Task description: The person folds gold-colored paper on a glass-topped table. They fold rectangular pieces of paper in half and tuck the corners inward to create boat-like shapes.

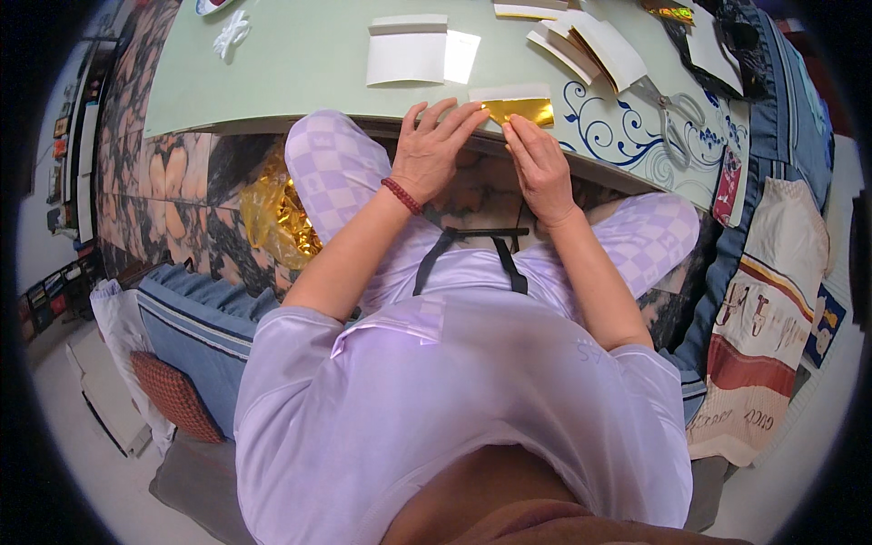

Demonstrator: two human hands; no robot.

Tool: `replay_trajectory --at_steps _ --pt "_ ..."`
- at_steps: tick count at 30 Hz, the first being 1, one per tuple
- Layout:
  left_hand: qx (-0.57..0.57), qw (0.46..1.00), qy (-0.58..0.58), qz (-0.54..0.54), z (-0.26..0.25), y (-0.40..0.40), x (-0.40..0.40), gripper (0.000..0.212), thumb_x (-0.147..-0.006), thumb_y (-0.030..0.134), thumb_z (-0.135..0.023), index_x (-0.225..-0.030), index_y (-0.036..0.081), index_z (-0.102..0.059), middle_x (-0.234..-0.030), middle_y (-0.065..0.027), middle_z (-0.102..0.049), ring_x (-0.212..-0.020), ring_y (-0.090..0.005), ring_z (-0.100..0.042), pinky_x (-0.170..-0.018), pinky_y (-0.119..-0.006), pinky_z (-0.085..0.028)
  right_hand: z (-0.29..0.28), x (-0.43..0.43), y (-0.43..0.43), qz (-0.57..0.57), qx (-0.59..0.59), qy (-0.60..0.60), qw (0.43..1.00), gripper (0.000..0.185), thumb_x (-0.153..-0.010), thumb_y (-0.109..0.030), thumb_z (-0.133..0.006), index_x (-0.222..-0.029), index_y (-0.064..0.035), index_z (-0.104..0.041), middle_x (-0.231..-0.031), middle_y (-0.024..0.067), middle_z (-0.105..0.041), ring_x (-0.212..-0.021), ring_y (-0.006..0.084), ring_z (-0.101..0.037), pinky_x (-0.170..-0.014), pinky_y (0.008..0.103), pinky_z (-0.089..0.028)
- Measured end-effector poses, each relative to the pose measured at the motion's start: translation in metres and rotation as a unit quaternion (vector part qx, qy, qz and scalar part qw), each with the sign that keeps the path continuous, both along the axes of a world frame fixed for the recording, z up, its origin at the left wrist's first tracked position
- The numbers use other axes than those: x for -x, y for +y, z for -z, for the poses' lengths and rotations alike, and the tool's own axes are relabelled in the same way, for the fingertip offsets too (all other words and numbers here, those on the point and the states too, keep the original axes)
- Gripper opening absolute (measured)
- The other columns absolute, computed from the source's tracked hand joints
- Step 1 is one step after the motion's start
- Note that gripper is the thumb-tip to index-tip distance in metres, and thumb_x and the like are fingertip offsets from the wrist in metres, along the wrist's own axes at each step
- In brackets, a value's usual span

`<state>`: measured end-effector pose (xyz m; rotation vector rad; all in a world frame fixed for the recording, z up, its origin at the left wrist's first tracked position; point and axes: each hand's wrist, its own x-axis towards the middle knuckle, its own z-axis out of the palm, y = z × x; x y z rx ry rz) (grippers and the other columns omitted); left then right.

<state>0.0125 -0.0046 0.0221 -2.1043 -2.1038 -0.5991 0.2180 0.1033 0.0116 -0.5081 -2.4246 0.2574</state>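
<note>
At the table's near edge lies a sheet of gold foil paper (521, 111) with a white strip along its far side; its left corner is folded at a slant. My left hand (432, 146), with a dark red bead bracelet on the wrist, has its index fingertip on that folded corner; the other fingers are spread and the thumb is mostly hidden. Lower on the foil's near edge, the fingertips of my right hand (541, 170) pinch the paper. Just beyond, a stack of white paper (407, 54) rests beside a white card (462, 57).
Scissors (671, 122) and white-and-brown paper stacks (599, 48) lie to the right on the glass-topped table (300, 68). A crumpled white item (231, 34) is at the far left. On the floor sits a yellow plastic bag (272, 211) of gold foil pieces. A blue-covered seat (197, 306) is behind.
</note>
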Motion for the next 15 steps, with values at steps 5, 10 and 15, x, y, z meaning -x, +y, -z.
replay_trajectory --at_steps 5,10,15 --pt "-0.011 1.000 0.024 -0.014 0.0052 0.0005 0.0019 0.067 -0.086 0.002 -0.066 -0.149 0.026 -0.062 -0.150 0.0085 -0.062 -0.141 -0.0211 -0.053 -0.121 -0.046 -0.035 0.0008 0.0007 -0.0013 0.003 0.004 0.003 1.000 0.036 -0.099 -0.006 -0.070 -0.134 0.0008 -0.069 -0.138 0.0145 -0.067 -0.127 0.0323 -0.067 -0.105 0.0432 -0.055" --pt "-0.002 0.998 0.027 -0.058 0.0058 -0.0015 0.0055 0.076 -0.085 0.009 -0.073 -0.158 0.019 -0.052 -0.156 0.0011 -0.054 -0.144 -0.0255 -0.050 -0.122 -0.048 -0.033 0.0041 0.0016 0.0005 0.012 0.004 0.004 1.000 0.036 -0.098 -0.007 -0.072 -0.133 -0.0029 -0.070 -0.136 0.0108 -0.069 -0.126 0.0299 -0.067 -0.102 0.0418 -0.054" --pt "-0.022 0.998 -0.013 -0.050 -0.0014 -0.0054 -0.0007 0.085 -0.083 0.012 -0.078 -0.162 0.011 -0.045 -0.160 -0.0079 -0.048 -0.145 -0.0302 -0.048 -0.122 -0.050 -0.036 -0.0011 -0.0004 -0.0015 0.040 -0.047 -0.036 0.997 0.036 -0.096 -0.011 -0.074 -0.131 -0.0036 -0.071 -0.136 0.0086 -0.069 -0.127 0.0279 -0.064 -0.107 0.0435 -0.049"
